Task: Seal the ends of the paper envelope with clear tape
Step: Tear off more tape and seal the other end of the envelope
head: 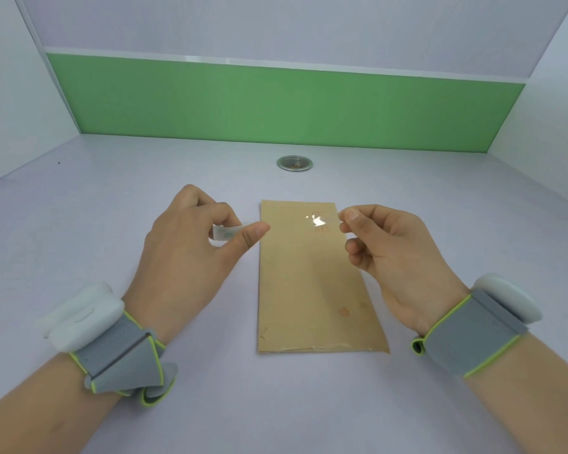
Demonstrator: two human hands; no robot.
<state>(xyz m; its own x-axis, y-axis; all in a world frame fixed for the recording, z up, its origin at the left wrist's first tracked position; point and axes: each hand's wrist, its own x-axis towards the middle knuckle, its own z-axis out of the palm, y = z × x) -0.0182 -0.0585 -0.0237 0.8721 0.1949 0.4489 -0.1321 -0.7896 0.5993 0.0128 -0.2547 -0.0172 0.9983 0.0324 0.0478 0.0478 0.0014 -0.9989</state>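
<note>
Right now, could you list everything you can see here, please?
Brown paper envelope: one, tan, flat on the desk, centre.
Clear tape strip: one, transparent, stretched between the hands over the envelope's far end.
Small whitish tape roll: one, in the left hand.
Round metal grommet: one, silver, in the desk beyond the envelope.
White desk: one, underneath everything.
Green back panel: one, behind the desk.
Grey wrist bands: two, lime-edged, one per wrist.
Left hand: one, grips the roll.
Right hand: one, pinches the strip's end.
</note>
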